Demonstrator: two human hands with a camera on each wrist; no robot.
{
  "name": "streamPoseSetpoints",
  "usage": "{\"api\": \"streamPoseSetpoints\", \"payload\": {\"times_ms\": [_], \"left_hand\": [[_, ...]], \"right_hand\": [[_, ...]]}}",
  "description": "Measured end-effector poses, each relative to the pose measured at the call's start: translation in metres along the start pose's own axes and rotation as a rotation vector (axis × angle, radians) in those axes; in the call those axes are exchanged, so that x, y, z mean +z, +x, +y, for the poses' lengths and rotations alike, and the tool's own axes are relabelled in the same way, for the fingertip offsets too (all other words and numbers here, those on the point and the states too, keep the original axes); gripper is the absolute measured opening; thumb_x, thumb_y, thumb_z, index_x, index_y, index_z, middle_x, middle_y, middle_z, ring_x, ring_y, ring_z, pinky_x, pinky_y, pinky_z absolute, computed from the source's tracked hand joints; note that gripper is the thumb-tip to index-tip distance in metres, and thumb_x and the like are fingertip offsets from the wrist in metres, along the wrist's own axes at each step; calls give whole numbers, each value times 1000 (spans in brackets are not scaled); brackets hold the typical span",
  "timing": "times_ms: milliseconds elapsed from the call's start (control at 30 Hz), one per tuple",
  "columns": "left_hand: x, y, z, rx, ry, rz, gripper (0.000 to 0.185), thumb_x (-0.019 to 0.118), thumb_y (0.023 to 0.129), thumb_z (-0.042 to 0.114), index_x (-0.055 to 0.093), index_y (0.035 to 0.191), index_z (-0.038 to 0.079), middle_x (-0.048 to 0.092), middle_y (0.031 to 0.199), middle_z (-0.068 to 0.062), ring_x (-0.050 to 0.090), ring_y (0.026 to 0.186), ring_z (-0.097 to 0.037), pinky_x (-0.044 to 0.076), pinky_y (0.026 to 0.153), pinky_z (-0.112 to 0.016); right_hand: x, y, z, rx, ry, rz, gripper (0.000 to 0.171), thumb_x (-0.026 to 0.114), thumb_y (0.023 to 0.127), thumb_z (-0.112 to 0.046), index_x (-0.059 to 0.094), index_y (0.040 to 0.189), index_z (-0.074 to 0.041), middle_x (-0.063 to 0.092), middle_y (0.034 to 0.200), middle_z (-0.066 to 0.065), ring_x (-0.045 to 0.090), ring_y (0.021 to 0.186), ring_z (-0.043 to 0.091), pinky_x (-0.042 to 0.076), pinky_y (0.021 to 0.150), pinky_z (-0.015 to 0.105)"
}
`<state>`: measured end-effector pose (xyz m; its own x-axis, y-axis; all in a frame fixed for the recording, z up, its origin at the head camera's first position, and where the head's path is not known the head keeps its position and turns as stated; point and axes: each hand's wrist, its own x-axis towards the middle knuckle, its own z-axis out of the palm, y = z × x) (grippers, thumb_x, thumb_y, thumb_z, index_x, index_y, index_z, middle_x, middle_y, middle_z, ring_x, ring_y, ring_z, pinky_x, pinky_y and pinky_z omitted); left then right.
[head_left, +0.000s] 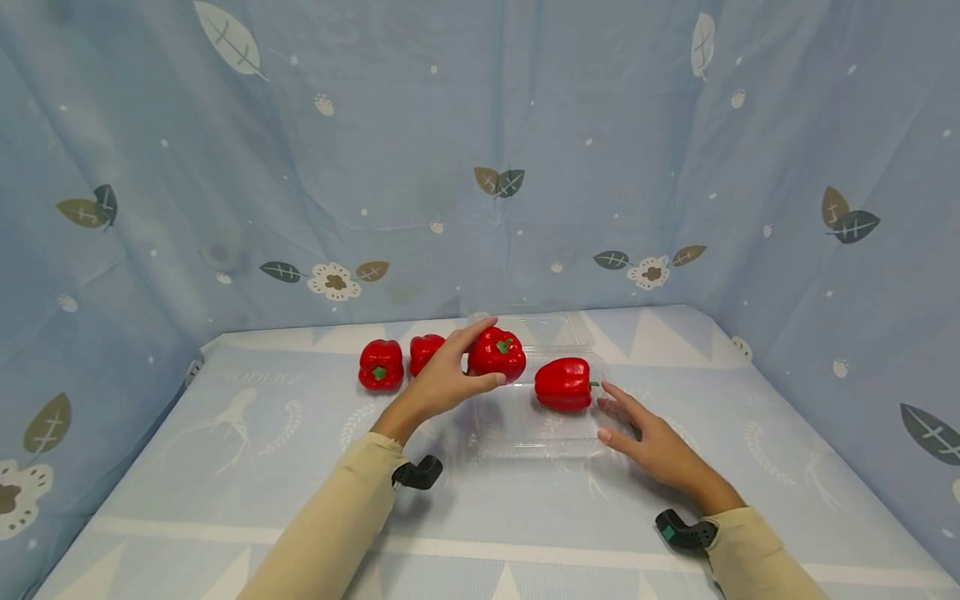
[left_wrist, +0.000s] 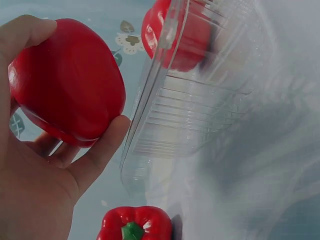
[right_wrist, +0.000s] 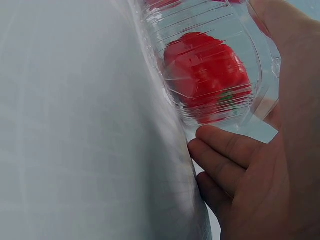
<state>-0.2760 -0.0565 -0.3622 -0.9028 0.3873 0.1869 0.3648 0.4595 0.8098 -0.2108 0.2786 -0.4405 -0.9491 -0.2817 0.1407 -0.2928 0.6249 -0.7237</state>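
Observation:
My left hand (head_left: 442, 379) holds a red bell pepper (head_left: 497, 354) between thumb and fingers, raised at the left side of a clear plastic clamshell container (head_left: 517, 425). In the left wrist view, this held pepper (left_wrist: 75, 82) is beside the container's transparent wall (left_wrist: 165, 117). Inside the container lies another red bell pepper (head_left: 564, 384) on its side, its green stem toward the right. My right hand (head_left: 652, 446) is at the container's right side, fingers loosely bent. In the right wrist view its fingers (right_wrist: 225, 155) lie close to the wall; contact is unclear.
Two more red bell peppers stand on the table left of the container: one at the far left (head_left: 381, 365) and one (head_left: 426, 352) partly hidden behind my left hand. The container's lid (head_left: 551, 329) lies open toward the back, near the patterned blue curtain (head_left: 420, 167).

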Motion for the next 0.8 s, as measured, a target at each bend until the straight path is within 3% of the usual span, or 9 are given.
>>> {"api": "streamPoseSetpoints", "payload": {"times_ms": [167, 633, 800], "left_hand": [[3, 3, 1, 33, 28, -8, 80, 78, 76, 42, 31, 139, 56, 44, 136, 7, 45, 122, -16, 52, 87, -41], [10, 9, 5, 38, 96, 4, 86, 80, 74, 42, 32, 146, 35, 41, 143, 6, 44, 126, -18, 51, 89, -41], [12, 10, 4, 58, 177, -22, 83, 80, 75, 41, 37, 145, 29, 45, 139, 3, 46, 124, -19, 52, 88, -40]], "right_hand": [[0, 0, 0, 0, 6, -2, 74, 63, 91, -38, 23, 152, -27, 47, 142, 10, 38, 134, 34, 25, 102, 67], [1, 1, 0, 30, -9, -2, 74, 62, 90, -42, 22, 151, -30, 47, 142, 9, 37, 134, 33, 25, 102, 67], [1, 1, 1, 24, -12, 1, 74, 63, 90, -42, 22, 151, -30, 47, 142, 8, 37, 135, 33, 26, 102, 67]]}}
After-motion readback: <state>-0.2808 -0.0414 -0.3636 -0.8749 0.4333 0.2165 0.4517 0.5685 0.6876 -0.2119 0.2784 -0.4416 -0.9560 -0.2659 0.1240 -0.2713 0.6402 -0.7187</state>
